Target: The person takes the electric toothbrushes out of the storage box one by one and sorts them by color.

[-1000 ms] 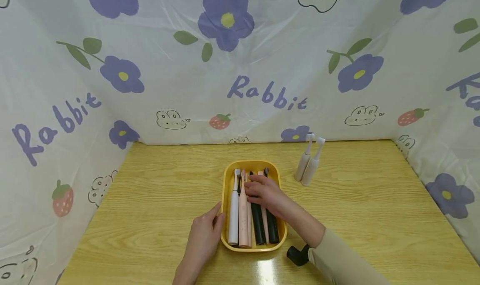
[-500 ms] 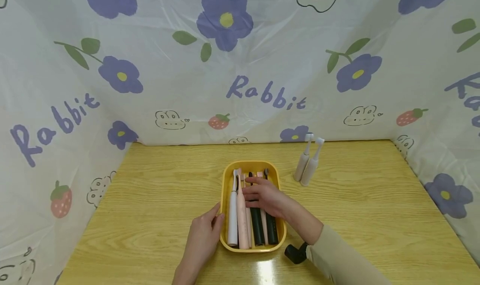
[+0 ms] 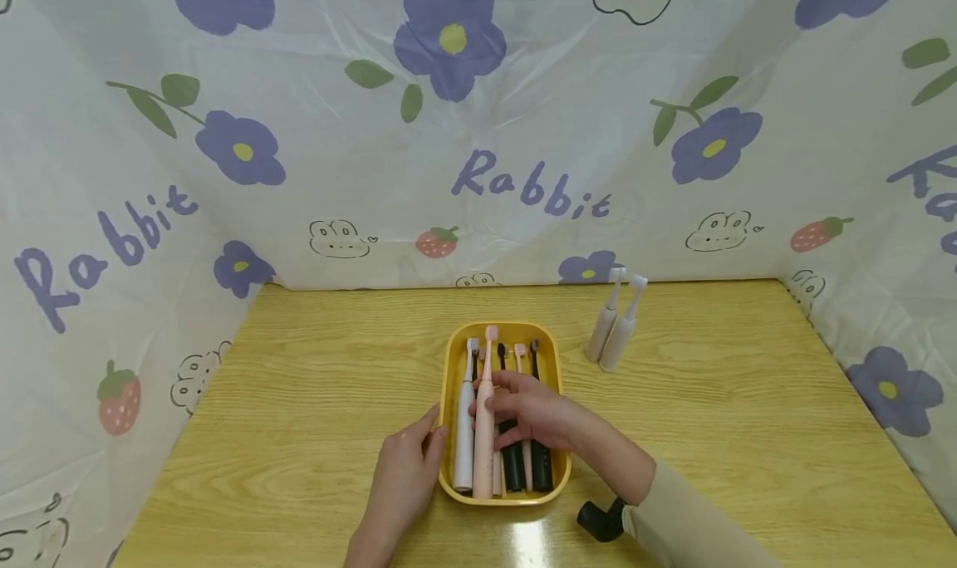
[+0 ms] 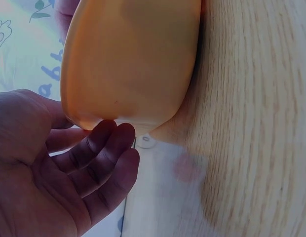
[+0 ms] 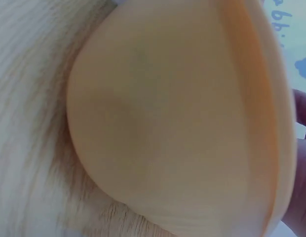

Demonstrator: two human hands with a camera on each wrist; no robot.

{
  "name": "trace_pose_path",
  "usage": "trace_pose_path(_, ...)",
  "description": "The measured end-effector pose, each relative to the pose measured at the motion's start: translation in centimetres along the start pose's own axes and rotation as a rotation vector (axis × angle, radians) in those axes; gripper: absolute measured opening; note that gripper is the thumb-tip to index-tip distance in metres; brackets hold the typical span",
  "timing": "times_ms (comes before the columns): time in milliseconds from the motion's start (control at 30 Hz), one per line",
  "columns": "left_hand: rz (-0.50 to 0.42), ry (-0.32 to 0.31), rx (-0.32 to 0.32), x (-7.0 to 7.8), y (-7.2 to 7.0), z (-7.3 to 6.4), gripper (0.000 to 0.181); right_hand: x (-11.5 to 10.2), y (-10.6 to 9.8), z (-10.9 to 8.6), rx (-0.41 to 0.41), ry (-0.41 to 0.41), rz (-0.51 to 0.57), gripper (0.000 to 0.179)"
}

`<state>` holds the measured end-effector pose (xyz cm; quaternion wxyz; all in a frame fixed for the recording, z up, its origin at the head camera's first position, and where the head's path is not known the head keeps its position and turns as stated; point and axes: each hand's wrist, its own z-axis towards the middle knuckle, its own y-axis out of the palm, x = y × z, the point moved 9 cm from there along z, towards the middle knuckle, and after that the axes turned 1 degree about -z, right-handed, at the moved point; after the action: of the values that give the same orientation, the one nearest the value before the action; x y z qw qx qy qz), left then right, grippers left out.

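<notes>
In the head view, my right hand (image 3: 540,410) holds a pink electric toothbrush (image 3: 484,448) by its handle, over the yellow tray (image 3: 516,501). Its pink brush head points to the tray's far end. My left hand (image 3: 406,464) grips the tray's left edge, thumb at the rim and fingers along the outer wall, as the left wrist view also shows. Beside the held brush lie a white electric toothbrush (image 3: 463,452) and black ones (image 3: 514,468), with more pink ones partly hidden under my right hand. The tray wall (image 5: 158,113) hides most of that hand in the right wrist view.
Two pale electric toothbrushes (image 3: 619,342) stand upright on the wooden table (image 3: 336,360), right of the tray's far corner. A black fitting (image 3: 601,521) sits by the right sleeve (image 3: 673,510). Printed fabric (image 3: 523,119) rises behind the table and on both sides.
My right hand has drawn nearer and its fingers now hold the pink toothbrush, which has shifted and straightened, raised a little. The left hand stays at the tray's edge.
</notes>
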<state>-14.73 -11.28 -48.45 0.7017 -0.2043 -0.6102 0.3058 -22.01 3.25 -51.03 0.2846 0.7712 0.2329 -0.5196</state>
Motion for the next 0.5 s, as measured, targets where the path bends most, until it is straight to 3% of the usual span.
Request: trace_pose_path(500,0.006,0.001,0.002,0.0,0.0,0.0,0.037,-1.3,0.3,-2.2,0.03,-0.138,-0.052,0.05)
